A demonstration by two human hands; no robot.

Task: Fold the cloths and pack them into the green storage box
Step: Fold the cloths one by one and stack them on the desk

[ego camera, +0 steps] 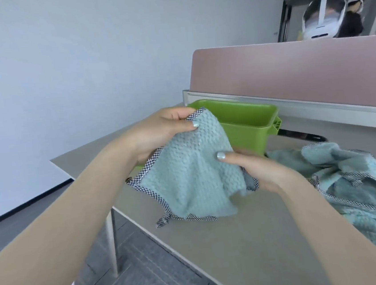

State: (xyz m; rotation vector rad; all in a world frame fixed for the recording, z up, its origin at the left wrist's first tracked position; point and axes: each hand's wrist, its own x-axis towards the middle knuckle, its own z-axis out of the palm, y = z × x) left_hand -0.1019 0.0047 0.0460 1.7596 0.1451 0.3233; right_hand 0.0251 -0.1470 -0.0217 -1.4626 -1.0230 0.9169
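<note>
A teal waffle cloth (191, 179) with a black-and-white checked border hangs above the table between both hands. My left hand (158, 133) pinches its top corner with thumb and fingers. My right hand (254, 167) grips its right side, thumb on top. The cloth's lower edge touches the table. Behind it stands the green storage box (247, 117), open-topped; no cloth shows in the visible part of its inside. A heap of more teal cloths (358, 184) lies crumpled on the table at the right.
The grey table (250, 240) has its left edge near my left forearm, with floor below. A pink divider panel (290, 66) with a white rail runs behind the box. A black curved object (302, 135) lies beside the box. A person stands far back right.
</note>
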